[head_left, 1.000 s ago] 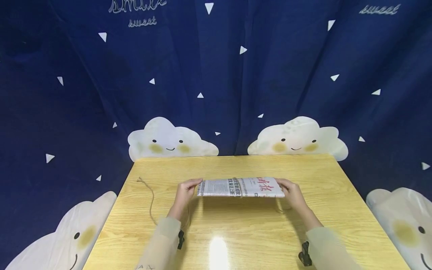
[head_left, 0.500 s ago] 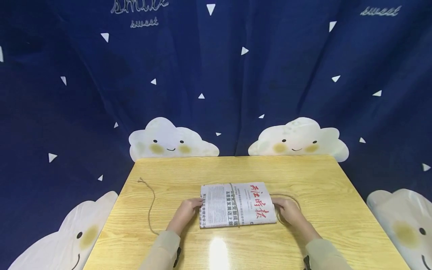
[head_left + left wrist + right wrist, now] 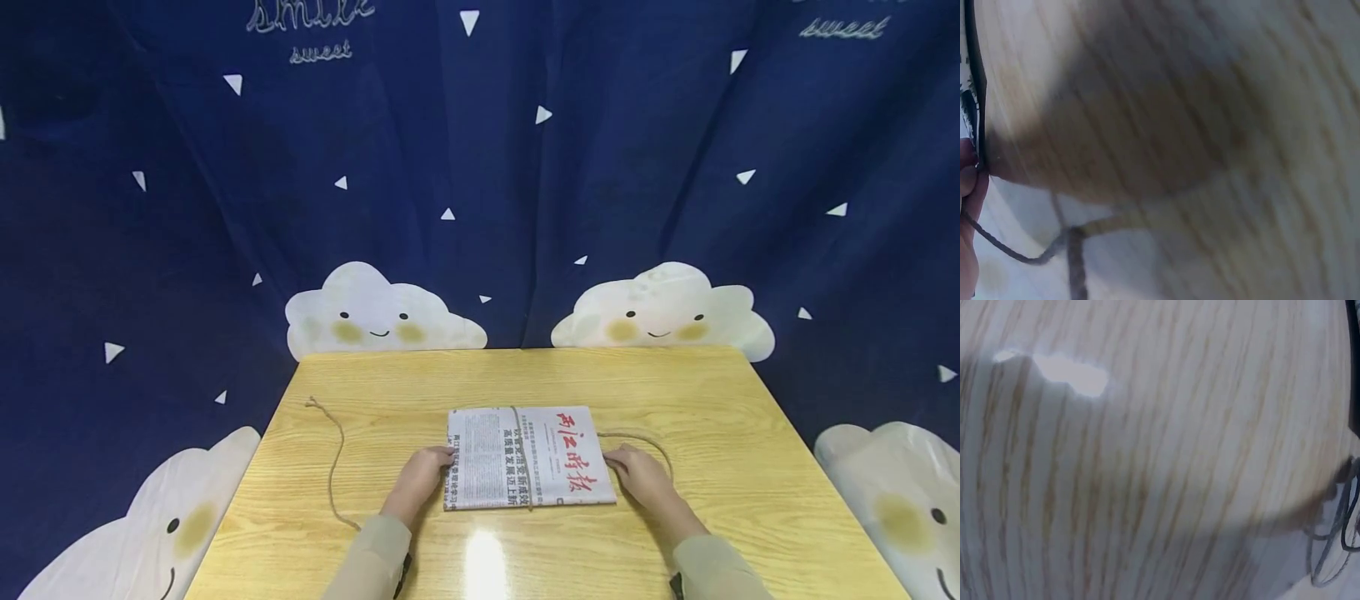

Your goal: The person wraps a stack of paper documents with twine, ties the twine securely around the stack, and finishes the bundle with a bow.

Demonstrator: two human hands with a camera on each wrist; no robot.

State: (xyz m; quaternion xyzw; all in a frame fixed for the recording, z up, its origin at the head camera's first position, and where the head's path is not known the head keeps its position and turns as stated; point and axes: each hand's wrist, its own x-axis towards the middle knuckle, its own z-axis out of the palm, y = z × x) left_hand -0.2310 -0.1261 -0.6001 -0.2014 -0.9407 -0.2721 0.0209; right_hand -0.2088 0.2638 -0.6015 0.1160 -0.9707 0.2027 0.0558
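Observation:
A folded newspaper with red and black print lies flat on the wooden table, a thin brown cord crossing its top. At its left edge my left hand pinches the paper; in the left wrist view, fingers meet the paper's edge beside a strand of cord. My right hand is at the opposite edge, its curled fingertips gripping there. Loose cord curves from under the paper past the right hand; strands of it show in the right wrist view.
Another length of cord trails across the table to the left, ending in a knot. Behind the table hangs a dark blue curtain with white triangles and smiling clouds. A bright reflection shines near the table's front.
The newspaper has come down from a raised, tilted position to lie flat, both hands going down with it. Over the last half second it has barely moved.

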